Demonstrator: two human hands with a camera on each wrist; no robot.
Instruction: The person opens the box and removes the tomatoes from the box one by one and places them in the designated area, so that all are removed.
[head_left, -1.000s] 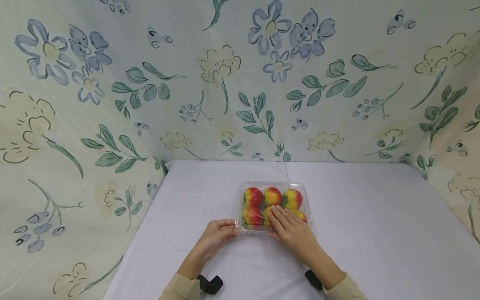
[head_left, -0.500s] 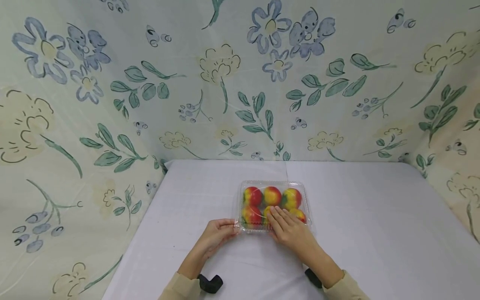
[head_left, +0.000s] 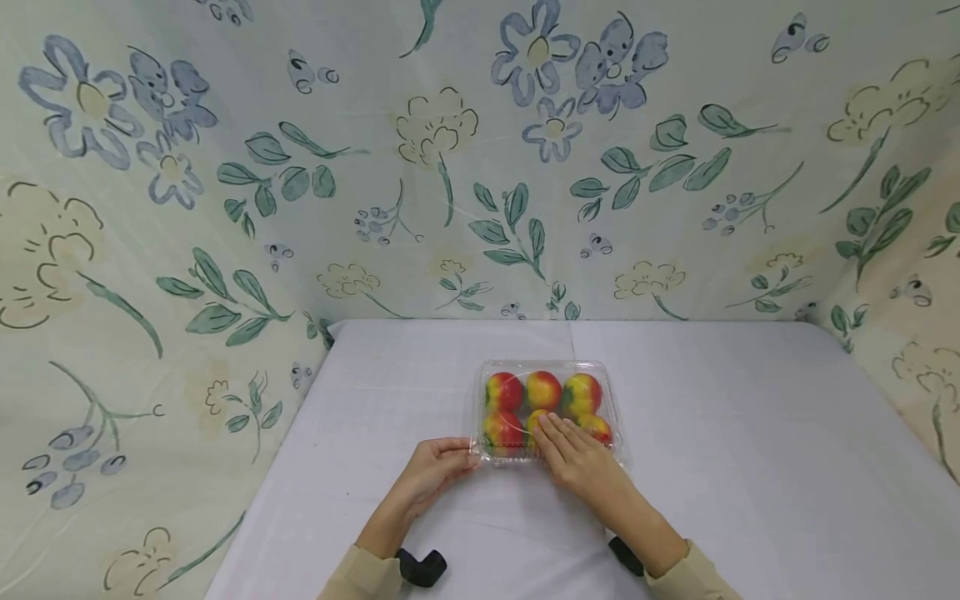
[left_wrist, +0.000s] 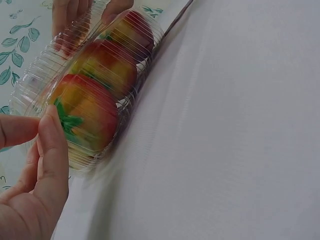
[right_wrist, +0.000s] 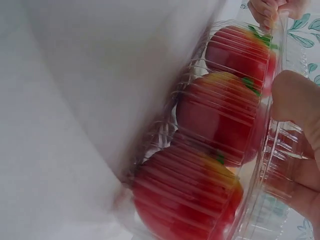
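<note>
In the head view, the clear container (head_left: 540,366) sits on the tabletop (head_left: 750,433) with six fruits (head_left: 504,392) inside; the lid seems already lowered. The right hand (head_left: 588,467) lays straight fingers over it.

In the left wrist view, the left hand (left_wrist: 37,165) pinches the rim's corner.

In the right wrist view, the thumb (right_wrist: 295,97) touches the front rim; whether pressing the edge shut remains, I cannot tell.
</note>
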